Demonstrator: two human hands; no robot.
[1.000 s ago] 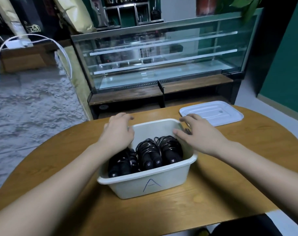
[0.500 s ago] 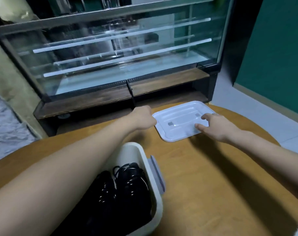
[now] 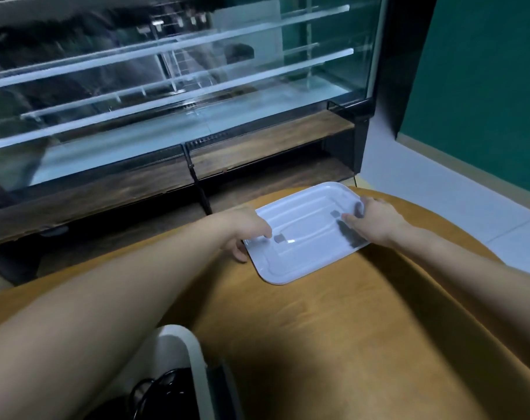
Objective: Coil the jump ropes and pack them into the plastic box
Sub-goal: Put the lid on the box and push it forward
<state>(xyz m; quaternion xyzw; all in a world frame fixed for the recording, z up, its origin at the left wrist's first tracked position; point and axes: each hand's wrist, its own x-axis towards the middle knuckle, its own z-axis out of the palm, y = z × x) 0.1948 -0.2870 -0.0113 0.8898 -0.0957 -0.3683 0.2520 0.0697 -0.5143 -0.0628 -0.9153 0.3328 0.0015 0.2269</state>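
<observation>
One head-worn camera looks forward and down, close over the table (image 3: pixel 348 328).

White plastic lid (image 3: pixel 300 237), rectangular with rounded corners, centre-right of frame on the table (image 3: pixel 348 344), looks slightly tilted. Left hand (image 3: pixel 245 234) grips its left edge, right hand (image 3: pixel 376 222) its right edge. White plastic box (image 3: pixel 194 359) at bottom centre-left, mostly cut off. Black coiled jump ropes (image 3: pixel 163 392) inside, only partly visible.
</observation>
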